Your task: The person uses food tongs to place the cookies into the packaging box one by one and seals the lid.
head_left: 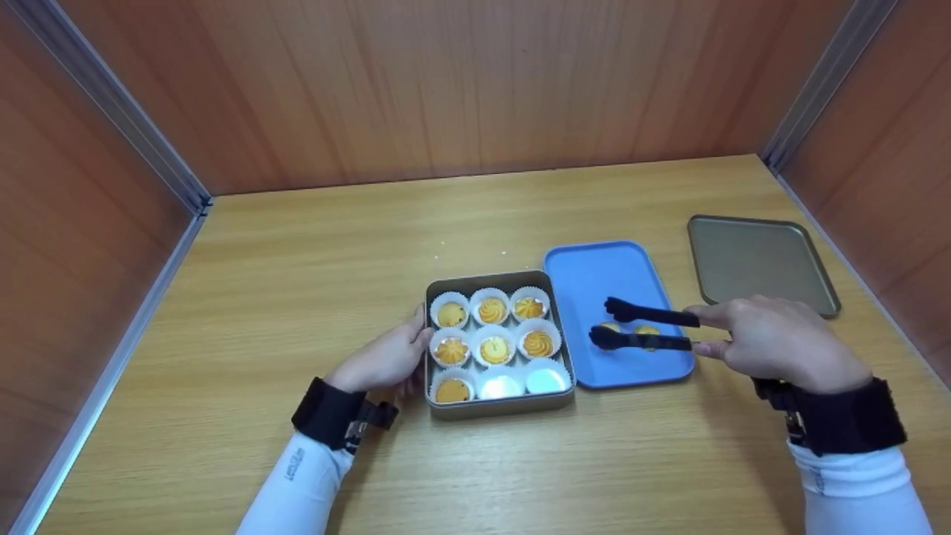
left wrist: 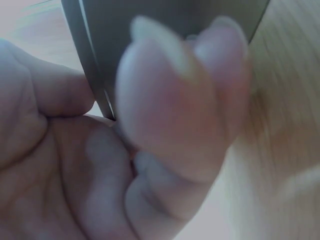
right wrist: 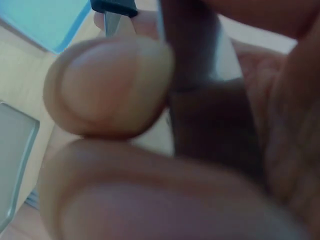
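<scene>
A square metal tin point(head_left: 499, 407) holds rows of white paper cups, several with piped or round cookies point(head_left: 492, 310) in them. Two cups at its front right, one of them the middle front cup point(head_left: 499, 386), hold no cookie. Against the tin's left wall, my left hand point(head_left: 383, 358) holds its side with curled fingers point(left wrist: 165, 100). Pinched in my right hand point(head_left: 787, 342) are black-tipped tongs point(head_left: 646, 342). Their tips stand apart over the blue tray point(head_left: 605, 275), around and partly hiding two small cookies point(head_left: 646, 331) there.
A flat metal lid point(head_left: 761, 264) lies right of the tray, near the right panel. Small white crumbs point(head_left: 504, 253) dot the table behind the tin. Wood-grain panels point(head_left: 475, 89) enclose the table at the back and both sides.
</scene>
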Motion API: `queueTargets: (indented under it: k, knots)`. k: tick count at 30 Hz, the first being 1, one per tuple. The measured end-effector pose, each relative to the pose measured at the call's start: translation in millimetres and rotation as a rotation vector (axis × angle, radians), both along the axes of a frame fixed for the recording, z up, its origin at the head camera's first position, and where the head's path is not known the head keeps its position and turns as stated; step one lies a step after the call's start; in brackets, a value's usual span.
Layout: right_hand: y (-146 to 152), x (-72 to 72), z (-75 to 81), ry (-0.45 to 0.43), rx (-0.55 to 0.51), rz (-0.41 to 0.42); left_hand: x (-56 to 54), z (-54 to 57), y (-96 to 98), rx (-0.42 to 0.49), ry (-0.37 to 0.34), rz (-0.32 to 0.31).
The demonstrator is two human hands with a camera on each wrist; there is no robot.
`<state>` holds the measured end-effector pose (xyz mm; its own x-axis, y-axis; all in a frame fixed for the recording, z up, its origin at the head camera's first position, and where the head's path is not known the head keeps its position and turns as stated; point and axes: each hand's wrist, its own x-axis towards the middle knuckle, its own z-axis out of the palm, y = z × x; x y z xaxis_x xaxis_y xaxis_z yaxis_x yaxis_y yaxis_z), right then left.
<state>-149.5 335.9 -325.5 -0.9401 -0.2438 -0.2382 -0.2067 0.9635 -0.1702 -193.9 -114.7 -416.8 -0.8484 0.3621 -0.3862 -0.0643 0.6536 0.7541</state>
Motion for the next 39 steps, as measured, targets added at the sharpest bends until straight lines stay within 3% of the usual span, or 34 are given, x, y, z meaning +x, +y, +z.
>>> queueTargets:
  k: [16, 23, 39]
  knots:
    - [-3.5, 0.1, -1.9, -0.006, 0.008, -0.013, 1.5, 0.2, -0.8, -0.01, 0.024, -0.004]
    - [-1.4, -1.9, -1.9, -0.013, 0.006, -0.051, 0.7, -0.1, -0.9, -0.005, -0.006, 0.006]
    - [8.9, -13.9, -11.6, 0.083, 0.05, -0.026, -0.2, -1.7, -0.6, 0.003, 0.022, -0.009]
